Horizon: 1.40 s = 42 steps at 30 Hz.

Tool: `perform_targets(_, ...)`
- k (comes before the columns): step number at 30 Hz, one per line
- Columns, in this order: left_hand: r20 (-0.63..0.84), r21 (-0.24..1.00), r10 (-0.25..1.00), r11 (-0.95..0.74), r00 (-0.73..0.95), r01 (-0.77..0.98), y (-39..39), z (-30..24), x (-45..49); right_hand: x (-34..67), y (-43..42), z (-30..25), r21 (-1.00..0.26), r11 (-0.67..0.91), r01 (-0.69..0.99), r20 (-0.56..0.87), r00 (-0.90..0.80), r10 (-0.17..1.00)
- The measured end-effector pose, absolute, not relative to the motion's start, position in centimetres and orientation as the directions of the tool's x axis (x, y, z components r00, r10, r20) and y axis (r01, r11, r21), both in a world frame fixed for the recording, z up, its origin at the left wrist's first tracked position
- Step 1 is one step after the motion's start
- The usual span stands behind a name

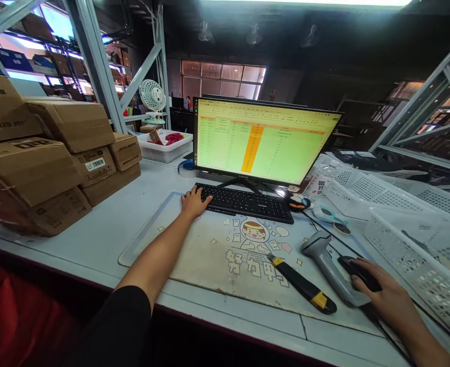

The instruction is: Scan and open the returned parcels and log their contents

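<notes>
My left hand [194, 200] rests on the left end of a black keyboard [247, 202], fingers bent over the keys. Over at the right, my right hand [385, 295] lies on top of a black computer mouse [356, 272] and cups it. Behind the keyboard stands a monitor [261, 140] showing a green and orange spreadsheet. A large desk mat [225, 255] with a cartoon print lies under keyboard and hands. A grey handheld barcode scanner [329, 267] lies just left of the mouse. A black and yellow utility knife [303, 284] lies on the mat between my hands.
Stacked cardboard boxes [52, 153] fill the desk's left side. White perforated baskets [412, 229] crowd the right. A white tray with red items [165, 145] and a small fan [153, 99] stand behind. Tape rolls [326, 213] sit by the monitor. Metal shelving rises on both sides.
</notes>
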State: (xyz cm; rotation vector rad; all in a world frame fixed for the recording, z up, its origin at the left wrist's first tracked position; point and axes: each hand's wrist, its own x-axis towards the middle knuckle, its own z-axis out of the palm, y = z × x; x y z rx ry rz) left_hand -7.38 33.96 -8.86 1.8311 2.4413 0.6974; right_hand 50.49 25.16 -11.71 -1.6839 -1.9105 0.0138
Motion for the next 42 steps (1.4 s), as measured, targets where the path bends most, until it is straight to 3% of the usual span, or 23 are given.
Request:
perform_targets(7, 0.254, 0.354, 0.914, 0.217, -0.317, 0.910, 33.8, -8.6, -7.3, 50.2, 25.1, -11.3, -0.395, 0.178, 0.901, 0.372, -0.020, 0.928)
perform_targets(42, 0.260, 0.356, 0.912, 0.214, -0.316, 0.910, 33.9, -8.9, -7.3, 51.8, 25.9, -12.9, -0.373, 0.287, 0.883, 0.462, -0.092, 0.882)
